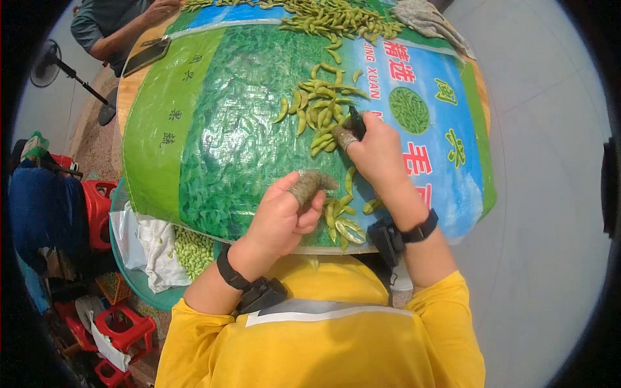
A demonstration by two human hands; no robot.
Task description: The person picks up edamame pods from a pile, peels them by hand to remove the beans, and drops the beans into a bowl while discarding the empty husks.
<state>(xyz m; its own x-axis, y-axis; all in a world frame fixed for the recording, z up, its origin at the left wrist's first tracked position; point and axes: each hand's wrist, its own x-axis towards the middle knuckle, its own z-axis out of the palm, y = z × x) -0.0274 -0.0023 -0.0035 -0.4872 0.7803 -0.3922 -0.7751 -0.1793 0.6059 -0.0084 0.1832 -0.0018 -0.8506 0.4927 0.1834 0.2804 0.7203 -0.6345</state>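
My left hand is over the near part of the table, its fingers curled and a grey-green wrap on the index finger; whatever it may hold is hidden. My right hand holds a small black tool at the right edge of a pile of green bean pods. A similar wrap covers a finger or thumb of this hand beside the pods. Several more pods lie near the table's front edge, between my two hands. Both wrists wear black straps with small boxes.
A printed green and blue sheet covers the round table. Far back are a larger pod heap, a cloth, a phone and another person's arm. Left below stand a basin of shelled beans and red stools.
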